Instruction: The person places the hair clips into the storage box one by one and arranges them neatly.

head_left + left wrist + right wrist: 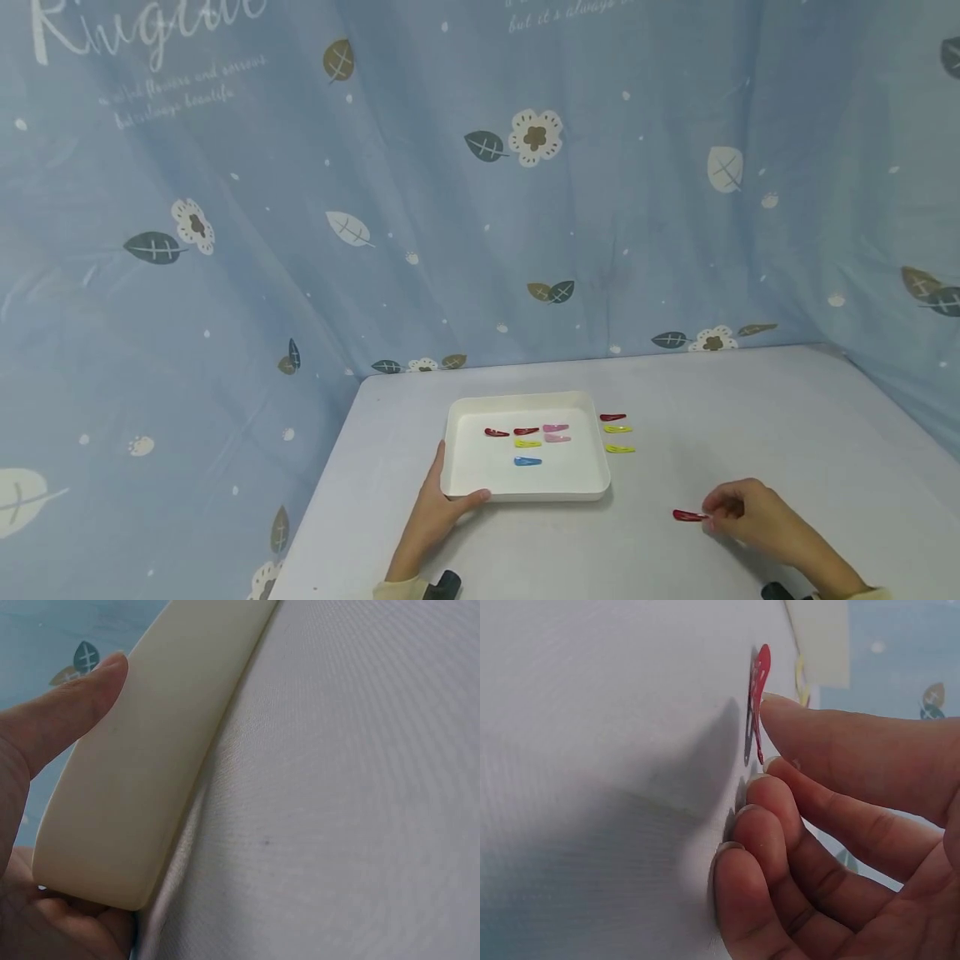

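White plastic formed the shallow tray [532, 497], which sat flat on the pale table [750, 408]. The left hand [431, 517] gripped it at its near left corner, the thumb against the front wall and the other fingers spread along the left side and round the corner.

Well to the right of the tray, and nearer the person, the right hand [757, 518] was low over the table. Its thumb and forefinger were narrow, pinching the slim end of a dark red hair clip [686, 516], whose broad end pointed left. The remaining fingers were curled beside it, close to the tabletop.

Six clips lay in the tray, apart from its walls. A red one [497, 432] was furthest left, with a second red one [527, 431] beside it. Two pink ones, an upper [556, 427] and a lower [557, 438], lay to the right of those. A yellow one [527, 443] was below the second red one, and a blue one [527, 462] was nearest the person.

Just outside the tray's right wall, another red clip [612, 417], a yellow clip [618, 429] and a further yellow clip [620, 449] made a short column. Behind the table hung a blue curtain [420, 183] printed with leaves and flowers.
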`<control>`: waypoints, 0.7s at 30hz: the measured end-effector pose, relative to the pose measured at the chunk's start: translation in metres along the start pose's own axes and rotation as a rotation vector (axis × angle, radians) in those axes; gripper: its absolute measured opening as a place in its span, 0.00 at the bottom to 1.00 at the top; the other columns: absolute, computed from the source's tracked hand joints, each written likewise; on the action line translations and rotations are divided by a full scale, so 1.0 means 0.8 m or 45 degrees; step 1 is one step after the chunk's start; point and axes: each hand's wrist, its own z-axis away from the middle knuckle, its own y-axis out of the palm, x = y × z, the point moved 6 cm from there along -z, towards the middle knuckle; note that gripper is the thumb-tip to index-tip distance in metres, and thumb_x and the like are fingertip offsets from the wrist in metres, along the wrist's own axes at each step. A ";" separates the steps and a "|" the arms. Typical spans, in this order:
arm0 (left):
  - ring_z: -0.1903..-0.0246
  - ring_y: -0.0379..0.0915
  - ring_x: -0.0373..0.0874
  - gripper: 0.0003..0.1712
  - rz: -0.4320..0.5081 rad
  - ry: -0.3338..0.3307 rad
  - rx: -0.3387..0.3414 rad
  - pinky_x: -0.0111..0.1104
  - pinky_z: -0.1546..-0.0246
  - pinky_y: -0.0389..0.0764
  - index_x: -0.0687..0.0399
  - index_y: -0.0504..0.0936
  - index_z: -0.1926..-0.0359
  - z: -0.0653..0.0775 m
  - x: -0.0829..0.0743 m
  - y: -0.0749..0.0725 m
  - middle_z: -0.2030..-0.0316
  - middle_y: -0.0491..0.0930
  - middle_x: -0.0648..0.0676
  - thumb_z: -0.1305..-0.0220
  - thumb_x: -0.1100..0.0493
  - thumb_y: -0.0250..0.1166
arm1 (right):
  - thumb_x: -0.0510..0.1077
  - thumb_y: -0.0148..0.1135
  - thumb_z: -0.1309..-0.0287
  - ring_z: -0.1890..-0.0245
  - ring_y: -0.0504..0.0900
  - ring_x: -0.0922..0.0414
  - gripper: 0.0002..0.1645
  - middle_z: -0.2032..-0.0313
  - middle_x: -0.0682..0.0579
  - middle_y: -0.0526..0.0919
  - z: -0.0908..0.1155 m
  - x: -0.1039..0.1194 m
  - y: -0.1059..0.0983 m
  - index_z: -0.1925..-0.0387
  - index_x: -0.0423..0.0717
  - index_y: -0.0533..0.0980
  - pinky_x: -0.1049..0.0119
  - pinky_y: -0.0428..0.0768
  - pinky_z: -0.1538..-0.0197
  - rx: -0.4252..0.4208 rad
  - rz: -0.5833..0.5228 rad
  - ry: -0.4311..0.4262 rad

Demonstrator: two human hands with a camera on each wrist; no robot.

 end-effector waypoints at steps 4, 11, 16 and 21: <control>0.19 0.48 0.63 0.74 -0.020 -0.021 0.001 0.66 0.24 0.55 0.51 0.42 0.16 0.001 0.001 0.000 0.17 0.50 0.58 0.51 0.43 0.83 | 0.38 0.73 0.44 0.74 0.73 0.68 0.06 0.72 0.53 0.81 0.001 0.001 0.003 0.65 0.40 0.83 0.73 0.76 0.71 0.001 0.013 0.021; 0.19 0.48 0.63 0.74 -0.017 -0.030 -0.004 0.66 0.24 0.55 0.49 0.42 0.16 0.000 -0.001 -0.001 0.17 0.50 0.58 0.52 0.42 0.83 | 0.37 0.73 0.44 0.75 0.71 0.69 0.04 0.75 0.55 0.80 -0.002 0.005 0.004 0.68 0.41 0.84 0.73 0.74 0.72 0.012 0.051 -0.044; 0.19 0.48 0.63 0.74 -0.004 -0.027 0.002 0.66 0.24 0.55 0.50 0.42 0.16 -0.001 -0.001 -0.001 0.17 0.50 0.58 0.51 0.43 0.83 | 0.37 0.71 0.42 0.76 0.70 0.71 0.03 0.76 0.57 0.79 -0.002 0.005 0.005 0.71 0.43 0.83 0.74 0.72 0.73 0.028 0.071 -0.078; 0.19 0.47 0.63 0.74 0.001 -0.036 -0.001 0.66 0.24 0.55 0.53 0.43 0.16 0.000 -0.001 -0.002 0.17 0.49 0.59 0.51 0.43 0.83 | 0.36 0.68 0.40 0.77 0.69 0.70 0.04 0.77 0.57 0.79 -0.002 0.005 0.007 0.71 0.43 0.82 0.73 0.70 0.74 0.047 0.066 -0.075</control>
